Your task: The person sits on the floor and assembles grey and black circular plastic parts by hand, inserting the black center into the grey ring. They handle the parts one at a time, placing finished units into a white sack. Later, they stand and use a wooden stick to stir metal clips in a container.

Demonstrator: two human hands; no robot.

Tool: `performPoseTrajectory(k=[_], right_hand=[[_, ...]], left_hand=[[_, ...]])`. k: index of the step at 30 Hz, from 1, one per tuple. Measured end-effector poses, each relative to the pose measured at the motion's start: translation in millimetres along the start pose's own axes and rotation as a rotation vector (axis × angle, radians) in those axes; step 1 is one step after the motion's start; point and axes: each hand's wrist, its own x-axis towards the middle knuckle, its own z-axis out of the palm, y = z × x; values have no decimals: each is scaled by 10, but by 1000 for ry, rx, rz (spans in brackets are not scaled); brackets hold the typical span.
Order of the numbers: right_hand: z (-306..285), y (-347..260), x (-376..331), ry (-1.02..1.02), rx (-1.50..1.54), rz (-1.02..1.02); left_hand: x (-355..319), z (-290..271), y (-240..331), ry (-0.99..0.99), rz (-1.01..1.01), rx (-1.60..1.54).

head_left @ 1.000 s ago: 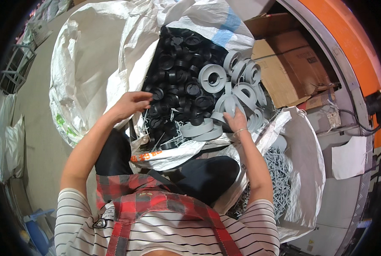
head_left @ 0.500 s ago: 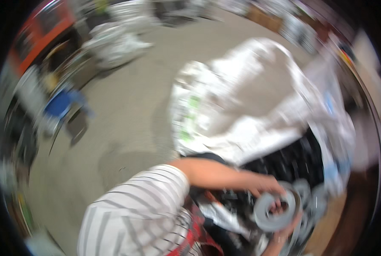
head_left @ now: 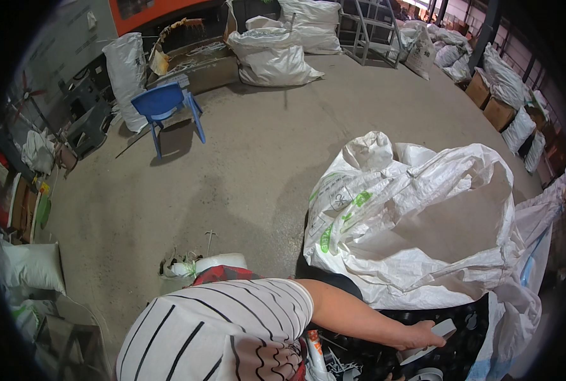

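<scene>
My left hand (head_left: 421, 336) reaches to the right over a black, bumpy surface (head_left: 464, 320) and is closed on a flat light-grey plastic ring (head_left: 445, 329). The ring is tilted, seen nearly edge-on. Below it, at the lower edge, lies another grey ring (head_left: 427, 374), partly cut off. Only a sliver of what seems to be my right hand (head_left: 394, 376) shows at the bottom edge, its fingers hidden. Just beyond the left hand stands a large open white woven sack (head_left: 384, 222). Thin white scraps (head_left: 343, 368) lie nearer my body.
A small blue chair (head_left: 162, 98) stands on the concrete floor at the far left. Full white sacks (head_left: 270, 57) and a grey metal step ladder (head_left: 372, 32) are at the back. Cardboard boxes (head_left: 499, 114) and more sacks line the right side. A white bundle (head_left: 223, 260) lies left of me.
My view has turned, and more of the room shows. The grey ring, earlier face-on between both hands, is now tilted in my left hand. My right hand has mostly left the view.
</scene>
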Motion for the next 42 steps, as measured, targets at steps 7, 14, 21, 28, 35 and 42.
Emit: performPoseTrajectory(k=[7,14,21,28,35,42], right_hand=[[-548,-394,-369,26,264,97],[-1408,-1585,-1210,301,623,-135],[-1386,-1256,-1294,164,578,-161],[-1135,-1327,-1330,297,452,-214],[-1116,-1144,-1303,516,318,-580],[-945,-1261,-1298,305,1304,-54]], left_hand=[[60,70,-205,118,-6,173],[-51,84,-368,-163,-135,28],[-227,88,-386,-429,37,248],[-356,-150,-91,-465,32,551],[-338,-56,-103,-636,-333,200],[-489,-51,-84,-690,-113,386]])
